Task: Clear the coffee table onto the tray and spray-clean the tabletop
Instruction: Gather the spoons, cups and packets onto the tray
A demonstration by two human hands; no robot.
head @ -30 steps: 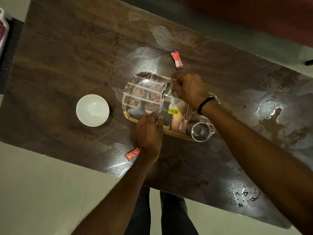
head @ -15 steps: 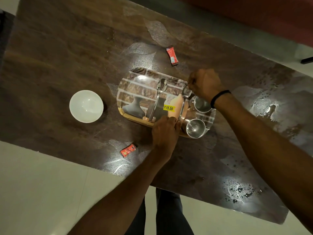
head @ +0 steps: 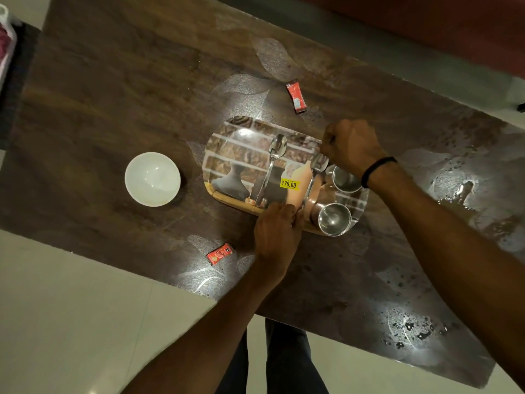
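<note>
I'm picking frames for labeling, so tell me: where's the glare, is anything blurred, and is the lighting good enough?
Head view: dim warm light, no real blur; the price sticker reads clearly. Head view: glare patches on the wet table at lower right and on the glossy tray. Head view: the table's far left end falls into shadow.

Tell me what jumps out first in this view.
A picture-printed tray sits mid-table, with two steel cups at its right end and a spoon lying on it. The left hand and right hand hold a second spoon by its ends. A white bowl, left of it, and two red sachets lie on the tabletop.
</note>
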